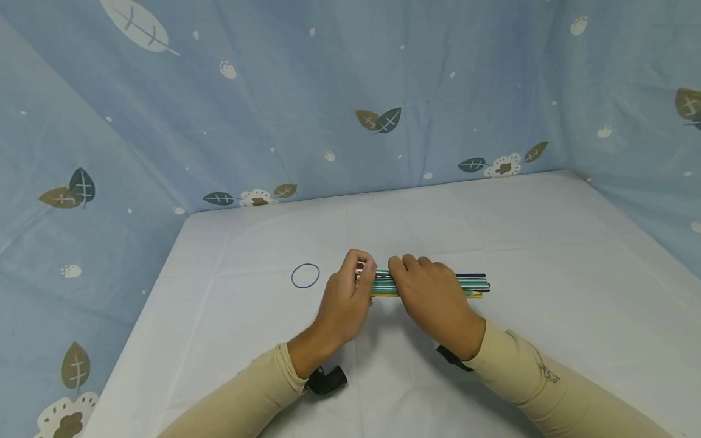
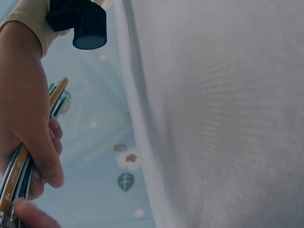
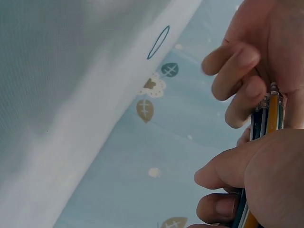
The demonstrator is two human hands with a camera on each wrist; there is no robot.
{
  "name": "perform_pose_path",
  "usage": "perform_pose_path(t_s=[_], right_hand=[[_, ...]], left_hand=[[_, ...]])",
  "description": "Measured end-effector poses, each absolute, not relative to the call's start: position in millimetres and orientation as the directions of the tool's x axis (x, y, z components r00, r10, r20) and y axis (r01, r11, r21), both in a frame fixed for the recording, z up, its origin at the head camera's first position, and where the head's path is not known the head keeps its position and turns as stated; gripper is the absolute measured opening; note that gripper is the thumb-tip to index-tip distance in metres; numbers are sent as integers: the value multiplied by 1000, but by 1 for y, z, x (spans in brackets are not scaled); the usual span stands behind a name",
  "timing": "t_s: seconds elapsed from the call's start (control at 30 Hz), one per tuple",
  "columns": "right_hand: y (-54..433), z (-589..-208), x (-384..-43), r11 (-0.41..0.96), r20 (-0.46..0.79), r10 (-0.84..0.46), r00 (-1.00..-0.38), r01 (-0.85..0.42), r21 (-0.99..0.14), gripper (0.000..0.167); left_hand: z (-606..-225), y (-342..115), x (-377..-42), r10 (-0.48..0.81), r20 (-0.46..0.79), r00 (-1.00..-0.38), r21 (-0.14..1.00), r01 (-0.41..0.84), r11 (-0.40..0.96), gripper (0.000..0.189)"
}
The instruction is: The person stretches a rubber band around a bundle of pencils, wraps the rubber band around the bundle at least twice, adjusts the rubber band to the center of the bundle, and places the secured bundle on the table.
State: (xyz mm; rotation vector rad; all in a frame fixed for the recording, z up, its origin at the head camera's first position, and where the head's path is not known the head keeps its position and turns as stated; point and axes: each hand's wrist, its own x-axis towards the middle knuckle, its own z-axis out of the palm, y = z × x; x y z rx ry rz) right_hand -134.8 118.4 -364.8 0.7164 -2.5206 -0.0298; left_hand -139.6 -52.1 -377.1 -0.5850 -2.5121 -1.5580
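Note:
A bundle of pencils (image 1: pixel 473 284), in green, dark and yellow-orange, lies sideways between my two hands, above the white table. My right hand (image 1: pixel 435 298) grips it around the middle, and the far ends stick out to the right. With curled fingers, my left hand (image 1: pixel 345 295) cups the bundle's left ends, its thumb in front. The right wrist view shows metal-tipped pencil ends (image 3: pixel 273 92) against the left hand's palm and fingers (image 3: pixel 242 71). In the left wrist view, lettering marks an orange pencil (image 2: pixel 15 180). To the left, a thin blue ring like a rubber band (image 1: pixel 298 286) lies flat.
A white cloth covers the table (image 1: pixel 263 243). Blue patterned curtains (image 1: pixel 328 91) hang behind it and at both sides. Black wrist camera mounts (image 1: pixel 327 381) sit under the wrists, near the beige sleeves (image 1: pixel 246 389).

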Motion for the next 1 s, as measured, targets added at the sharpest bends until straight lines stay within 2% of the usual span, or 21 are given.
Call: perform_pose_path(t_s=[0.17,0.5,0.8,1.0], right_hand=[[117,-366,-133,861,480,-493,-726,-484,153,26],[116,-367,-130,862,481,-492,-726,-485,150,24],[118,-361,-141,861,491,-487,-723,-492,131,23],[124,-364,-148,867,523,-474,-708,-480,135,21]], left_hand=[[-379,-53,-139,265,265,-927,844,356,402,24],[-381,-53,-137,299,267,-916,888,355,293,24],[-375,-58,-149,260,315,-913,889,380,255,24],[-375,-61,-156,235,296,-926,902,352,249,26]])
